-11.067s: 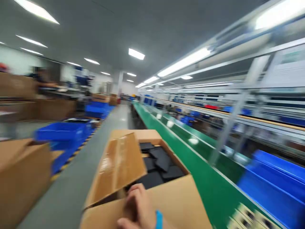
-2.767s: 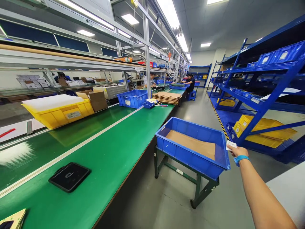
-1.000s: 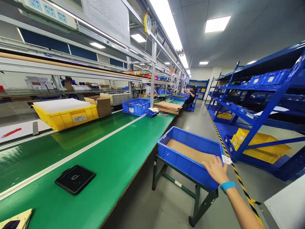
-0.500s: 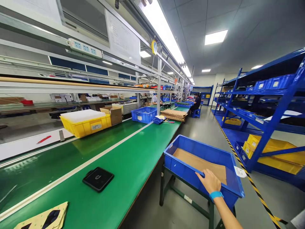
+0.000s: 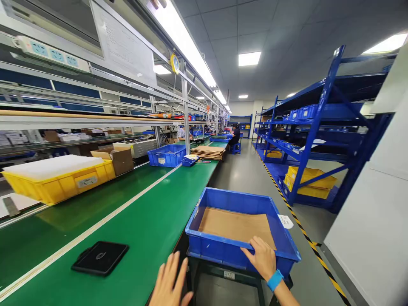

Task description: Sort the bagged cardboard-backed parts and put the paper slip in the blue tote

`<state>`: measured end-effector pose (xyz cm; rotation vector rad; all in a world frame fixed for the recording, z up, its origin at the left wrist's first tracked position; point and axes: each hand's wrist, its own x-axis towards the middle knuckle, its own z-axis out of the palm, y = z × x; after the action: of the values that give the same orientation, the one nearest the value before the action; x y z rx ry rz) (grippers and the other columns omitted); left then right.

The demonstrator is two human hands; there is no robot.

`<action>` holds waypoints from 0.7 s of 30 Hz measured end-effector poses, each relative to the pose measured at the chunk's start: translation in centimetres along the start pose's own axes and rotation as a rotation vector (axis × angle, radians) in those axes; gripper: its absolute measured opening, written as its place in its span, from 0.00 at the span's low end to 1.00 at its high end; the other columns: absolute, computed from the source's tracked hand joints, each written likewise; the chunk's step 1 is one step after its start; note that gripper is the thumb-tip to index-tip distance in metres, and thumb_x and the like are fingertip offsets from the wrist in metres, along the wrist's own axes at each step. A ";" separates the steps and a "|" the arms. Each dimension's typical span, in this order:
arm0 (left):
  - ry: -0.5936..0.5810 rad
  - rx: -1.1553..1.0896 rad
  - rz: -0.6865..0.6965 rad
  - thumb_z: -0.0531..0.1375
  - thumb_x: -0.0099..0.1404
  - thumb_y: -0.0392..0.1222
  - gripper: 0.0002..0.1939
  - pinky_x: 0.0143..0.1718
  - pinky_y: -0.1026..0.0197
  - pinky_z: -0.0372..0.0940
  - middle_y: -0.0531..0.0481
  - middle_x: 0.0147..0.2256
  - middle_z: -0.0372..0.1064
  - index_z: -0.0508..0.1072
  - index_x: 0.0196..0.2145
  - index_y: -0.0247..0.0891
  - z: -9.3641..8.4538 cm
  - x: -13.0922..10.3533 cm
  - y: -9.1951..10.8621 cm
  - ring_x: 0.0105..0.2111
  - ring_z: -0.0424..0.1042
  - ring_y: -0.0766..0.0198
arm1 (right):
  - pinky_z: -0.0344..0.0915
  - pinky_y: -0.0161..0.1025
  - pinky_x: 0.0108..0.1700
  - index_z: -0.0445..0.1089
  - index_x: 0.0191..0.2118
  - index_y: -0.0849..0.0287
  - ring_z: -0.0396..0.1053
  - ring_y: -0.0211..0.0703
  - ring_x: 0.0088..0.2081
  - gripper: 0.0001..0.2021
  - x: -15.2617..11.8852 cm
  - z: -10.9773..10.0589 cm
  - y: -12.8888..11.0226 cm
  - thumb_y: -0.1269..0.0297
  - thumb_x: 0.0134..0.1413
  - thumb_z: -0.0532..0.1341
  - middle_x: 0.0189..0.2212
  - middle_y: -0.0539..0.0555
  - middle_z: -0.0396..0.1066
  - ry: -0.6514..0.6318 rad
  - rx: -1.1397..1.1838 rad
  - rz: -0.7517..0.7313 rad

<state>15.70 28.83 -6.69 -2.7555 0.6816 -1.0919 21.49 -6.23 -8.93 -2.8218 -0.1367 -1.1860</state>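
A blue plastic bin (image 5: 223,250) lined with a brown cardboard sheet (image 5: 236,224) stands on a dark metal stand right beside the green bench (image 5: 149,212). My right hand (image 5: 260,257), with a blue wristband, grips the bin's near rim, fingers hooked over the edge. My left hand (image 5: 170,282) is raised with fingers spread at the bench's near edge, just left of the bin, holding nothing. A black flat device (image 5: 100,257) lies on the bench to the left.
A yellow bin (image 5: 60,182) topped with white sheets, an open carton (image 5: 119,159), a blue bin (image 5: 165,156) and stacked cardboard (image 5: 207,152) line the bench. Blue racks (image 5: 306,140) with yellow bins stand right of the aisle. Seated people (image 5: 235,135) work far back. A white panel (image 5: 376,204) rises at right.
The bin now sits close against the bench, nearer and more central than before. My right hand stays on its near rim. My left hand has come into view at the bottom.
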 end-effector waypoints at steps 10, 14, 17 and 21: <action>0.290 0.074 0.220 0.54 0.66 0.47 0.33 0.45 0.57 0.70 0.45 0.45 0.78 0.53 0.66 0.44 8.4 6.7 2.2 0.45 0.77 0.57 | 0.56 0.52 0.63 0.65 0.56 0.72 0.60 0.61 0.61 0.28 1.0 -4.8 5.7 0.55 0.61 0.48 0.58 0.70 0.64 -0.374 0.195 0.424; 0.277 0.091 0.240 0.55 0.60 0.41 0.42 0.46 0.57 0.69 0.44 0.47 0.77 0.43 0.69 0.39 8.5 5.9 2.3 0.47 0.76 0.56 | 0.57 0.62 0.59 0.63 0.57 0.80 0.60 0.76 0.58 0.35 -0.9 -4.4 9.0 0.52 0.56 0.42 0.56 0.79 0.60 -0.207 0.067 0.606; 0.144 0.070 0.198 0.56 0.51 0.33 0.50 0.52 0.53 0.67 0.41 0.57 0.69 0.39 0.69 0.36 7.7 5.0 3.0 0.56 0.70 0.52 | 0.59 0.62 0.57 0.57 0.59 0.80 0.63 0.75 0.54 0.43 -2.9 -4.3 9.7 0.44 0.52 0.41 0.53 0.79 0.63 -0.147 0.163 0.825; -0.039 0.056 -0.008 0.53 0.46 0.24 0.57 0.57 0.46 0.64 0.39 0.63 0.61 0.26 0.68 0.37 6.4 1.7 3.4 0.62 0.62 0.48 | 0.65 0.63 0.52 0.55 0.60 0.81 0.68 0.72 0.48 0.51 -4.3 -5.2 9.2 0.34 0.45 0.46 0.49 0.78 0.68 -0.038 0.436 1.106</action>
<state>19.86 24.56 -11.17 -2.7269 0.6256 -1.0396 15.87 -16.15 -8.68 -1.9643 0.9075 -0.6872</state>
